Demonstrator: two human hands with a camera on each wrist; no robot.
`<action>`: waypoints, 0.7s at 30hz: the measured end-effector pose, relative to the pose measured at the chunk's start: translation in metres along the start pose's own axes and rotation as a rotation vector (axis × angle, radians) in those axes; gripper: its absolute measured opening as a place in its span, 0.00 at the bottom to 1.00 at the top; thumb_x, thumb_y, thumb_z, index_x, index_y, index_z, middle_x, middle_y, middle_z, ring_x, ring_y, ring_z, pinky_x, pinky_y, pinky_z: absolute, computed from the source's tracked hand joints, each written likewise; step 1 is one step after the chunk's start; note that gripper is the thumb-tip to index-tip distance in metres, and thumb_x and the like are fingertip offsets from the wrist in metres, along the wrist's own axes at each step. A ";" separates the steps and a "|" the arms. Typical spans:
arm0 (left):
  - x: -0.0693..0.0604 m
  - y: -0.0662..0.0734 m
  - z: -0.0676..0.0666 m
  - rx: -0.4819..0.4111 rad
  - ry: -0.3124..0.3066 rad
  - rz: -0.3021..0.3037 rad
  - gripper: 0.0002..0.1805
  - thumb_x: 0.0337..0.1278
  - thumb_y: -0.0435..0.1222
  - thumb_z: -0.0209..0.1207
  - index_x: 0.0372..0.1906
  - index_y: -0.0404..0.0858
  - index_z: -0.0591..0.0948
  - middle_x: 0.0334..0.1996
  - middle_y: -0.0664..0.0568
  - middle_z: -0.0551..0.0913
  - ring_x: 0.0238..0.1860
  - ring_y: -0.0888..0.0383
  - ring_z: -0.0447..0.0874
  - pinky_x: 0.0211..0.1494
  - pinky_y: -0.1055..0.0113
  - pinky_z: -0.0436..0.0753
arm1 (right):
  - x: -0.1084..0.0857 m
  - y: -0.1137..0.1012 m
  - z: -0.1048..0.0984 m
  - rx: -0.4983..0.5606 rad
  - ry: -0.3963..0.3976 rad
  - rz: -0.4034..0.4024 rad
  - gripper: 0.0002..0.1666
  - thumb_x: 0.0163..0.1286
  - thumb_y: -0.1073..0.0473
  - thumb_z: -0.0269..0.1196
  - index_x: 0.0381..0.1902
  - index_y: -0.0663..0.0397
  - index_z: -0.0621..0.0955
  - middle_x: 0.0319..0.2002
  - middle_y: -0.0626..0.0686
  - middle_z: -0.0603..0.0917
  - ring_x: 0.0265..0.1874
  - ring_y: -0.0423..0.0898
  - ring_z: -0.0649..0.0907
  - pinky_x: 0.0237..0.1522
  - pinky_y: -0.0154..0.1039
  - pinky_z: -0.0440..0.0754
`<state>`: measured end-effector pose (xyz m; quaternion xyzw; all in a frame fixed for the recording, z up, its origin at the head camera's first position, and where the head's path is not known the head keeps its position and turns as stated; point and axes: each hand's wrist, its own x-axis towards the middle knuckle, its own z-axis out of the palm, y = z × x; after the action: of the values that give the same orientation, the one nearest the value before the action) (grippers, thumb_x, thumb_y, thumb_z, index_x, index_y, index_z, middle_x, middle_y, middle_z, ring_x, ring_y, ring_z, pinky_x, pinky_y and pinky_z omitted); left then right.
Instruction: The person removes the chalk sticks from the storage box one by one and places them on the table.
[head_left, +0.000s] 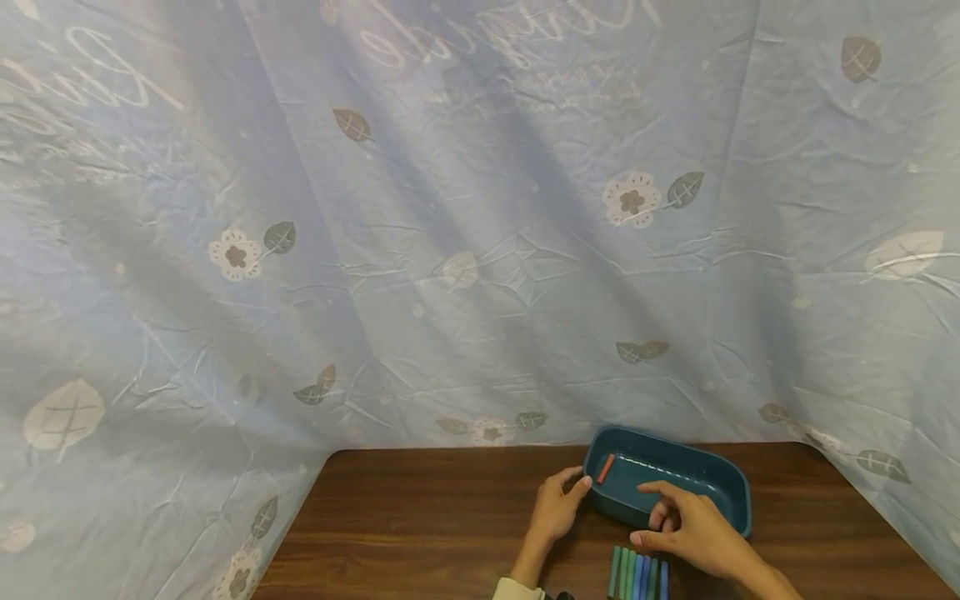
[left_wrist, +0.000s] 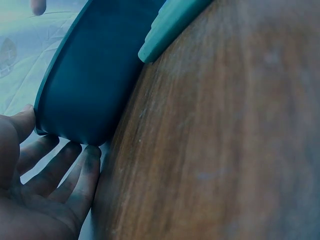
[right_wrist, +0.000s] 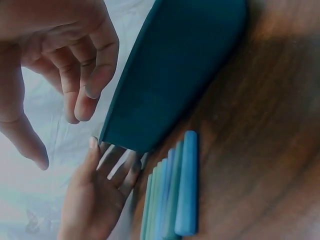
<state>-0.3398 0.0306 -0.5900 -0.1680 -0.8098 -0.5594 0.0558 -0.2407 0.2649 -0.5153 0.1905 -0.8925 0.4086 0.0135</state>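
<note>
My left hand [head_left: 557, 507] holds the left end of a dark teal plastic tub [head_left: 731, 487]. In the left wrist view its thumb lies at the rim and its fingers rest against the outer end wall. One red chalk stick [head_left: 606, 468] lies inside the tub near that end. My right hand [head_left: 701, 533] hovers over the tub's near side, thumb and index finger apart, the other fingers loosely curled, holding nothing. Below it, several green and blue chalk sticks [right_wrist: 187, 185] lie side by side in a row on the table.
The brown wood-grain table [head_left: 405, 517] ends at a pale blue cloth [head_left: 480, 333] printed with leaves and flowers, hanging behind and at both sides. The tub stands near the table's back edge, close to the cloth.
</note>
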 end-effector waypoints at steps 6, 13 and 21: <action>0.001 0.000 0.000 -0.006 0.003 -0.018 0.20 0.76 0.45 0.64 0.62 0.37 0.88 0.55 0.46 0.92 0.55 0.54 0.90 0.58 0.61 0.85 | 0.016 0.000 -0.002 -0.016 0.054 -0.007 0.45 0.66 0.45 0.77 0.69 0.70 0.76 0.32 0.44 0.85 0.26 0.34 0.82 0.31 0.34 0.82; 0.001 -0.002 -0.001 -0.029 -0.004 -0.016 0.20 0.76 0.45 0.64 0.62 0.37 0.88 0.55 0.45 0.92 0.49 0.60 0.90 0.54 0.66 0.85 | 0.033 0.004 -0.004 -0.008 0.044 -0.002 0.47 0.67 0.44 0.77 0.71 0.70 0.74 0.33 0.45 0.86 0.25 0.37 0.83 0.31 0.35 0.82; 0.000 0.001 -0.001 -0.028 -0.002 -0.019 0.20 0.76 0.44 0.64 0.62 0.36 0.87 0.55 0.45 0.92 0.49 0.59 0.90 0.53 0.66 0.85 | 0.051 0.014 -0.004 -0.005 0.063 0.046 0.49 0.66 0.44 0.78 0.72 0.71 0.73 0.34 0.47 0.88 0.26 0.40 0.83 0.29 0.36 0.81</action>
<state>-0.3397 0.0302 -0.5892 -0.1615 -0.8036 -0.5709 0.0473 -0.2932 0.2588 -0.5136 0.1568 -0.8969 0.4122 0.0329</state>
